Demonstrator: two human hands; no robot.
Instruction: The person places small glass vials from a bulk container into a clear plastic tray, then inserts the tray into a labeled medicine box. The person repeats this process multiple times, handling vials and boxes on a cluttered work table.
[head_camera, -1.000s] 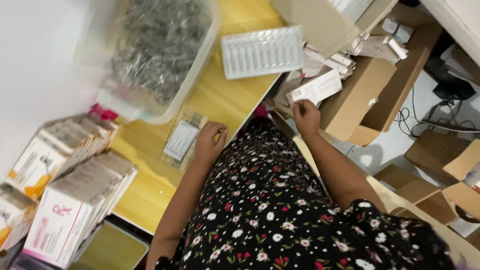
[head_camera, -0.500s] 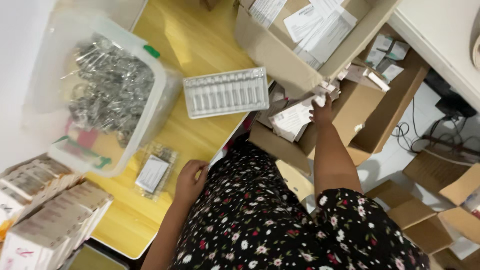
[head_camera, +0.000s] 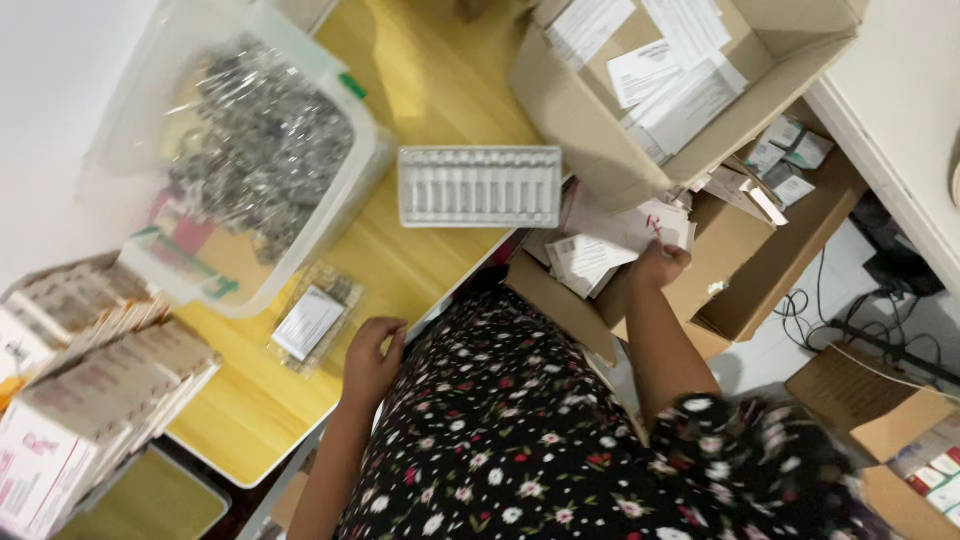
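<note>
White folded paper leaflets (head_camera: 610, 245), printed with small dark blocks and one marked in red, lie fanned in a loose pile on the flap of an open brown cardboard box (head_camera: 735, 265) that sits beside the yellow wooden bench (head_camera: 420, 250). The right hand (head_camera: 658, 265) is on the near edge of this pile, fingers curled onto the sheets; whether it pinches one cannot be told. The left hand (head_camera: 373, 355) rests at the bench's edge with its fingers bent loosely inward, holding nothing, just beside a small clear plastic packet with a white label (head_camera: 312, 322).

Farther along the bench lies a clear ribbed plastic tray with a row of narrow slots (head_camera: 480, 187). A large translucent plastic tub filled with shiny silver wrapped pieces (head_camera: 255, 160) stands near it. A second, larger cardboard box holding more white sheets (head_camera: 680, 75) is above the pile. Stacks of white and pink cartons (head_camera: 85, 390) crowd the left end.
</note>
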